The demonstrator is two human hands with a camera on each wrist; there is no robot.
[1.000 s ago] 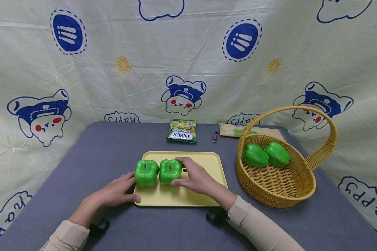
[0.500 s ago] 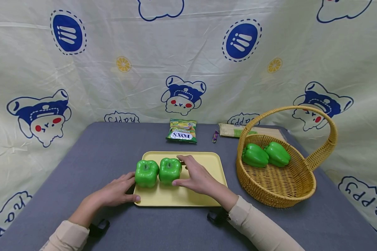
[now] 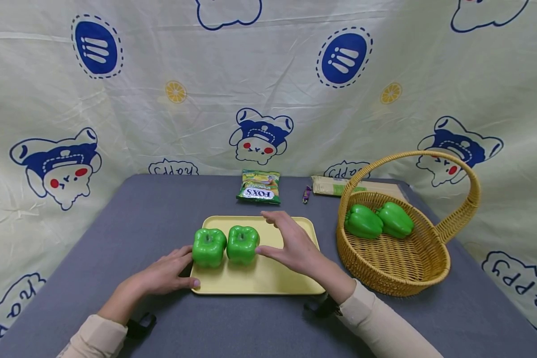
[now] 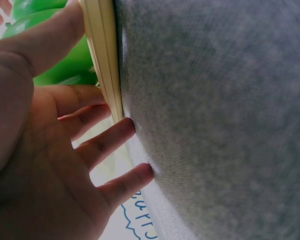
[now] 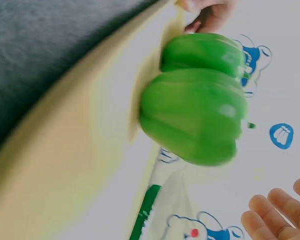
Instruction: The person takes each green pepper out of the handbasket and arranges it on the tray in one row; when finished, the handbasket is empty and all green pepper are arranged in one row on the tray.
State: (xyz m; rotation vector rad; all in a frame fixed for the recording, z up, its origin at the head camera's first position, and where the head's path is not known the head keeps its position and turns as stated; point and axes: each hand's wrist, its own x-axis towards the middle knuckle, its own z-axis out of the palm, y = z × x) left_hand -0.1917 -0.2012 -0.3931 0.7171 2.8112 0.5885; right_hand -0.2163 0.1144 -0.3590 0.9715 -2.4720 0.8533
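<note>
Two green bell peppers stand upright side by side on a pale yellow tray (image 3: pixel 268 281) in the head view: the left pepper (image 3: pixel 209 247) and the right pepper (image 3: pixel 243 245). My left hand (image 3: pixel 167 273) lies at the tray's left edge, beside the left pepper. In the left wrist view its thumb touches the tray rim (image 4: pixel 104 55), and its spread fingers (image 4: pixel 107 145) reach down to the cloth. My right hand (image 3: pixel 295 248) hovers over the tray, thumb and fingers spread, holding nothing. The right wrist view shows its fingers (image 5: pixel 277 212) apart from the nearer pepper (image 5: pixel 195 117).
To the right stands a wicker basket (image 3: pixel 396 286) with a tall handle and two more green peppers (image 3: pixel 364 222) inside. Behind the tray lie a green snack bag (image 3: pixel 259 187), a small purple-wrapped candy (image 3: pixel 306 194) and a flat tan package (image 3: pixel 328 186). A printed curtain hangs behind.
My right hand has let go of the right pepper and drawn back to the right, its fingers spreading. That pepper stays beside the other. The left hand has not moved.
</note>
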